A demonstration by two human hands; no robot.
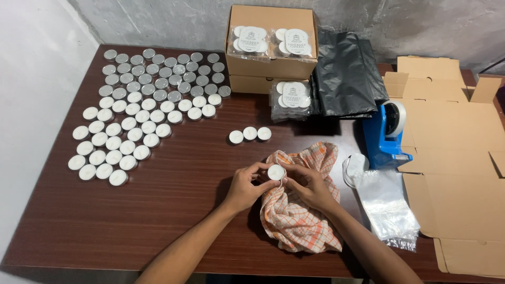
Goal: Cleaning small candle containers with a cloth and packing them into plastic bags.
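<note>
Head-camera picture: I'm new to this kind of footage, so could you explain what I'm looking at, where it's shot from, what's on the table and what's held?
There is no machine here. A camera worn on a person's head looks down at their two bare hands. The left hand and right hand together hold one small white tealight candle over a checked orange cloth. On the brown table lie rows of tealights, three loose ones, a cardboard box with packed candles, black bags, a blue tape dispenser, clear plastic bags and flattened cartons.
</note>
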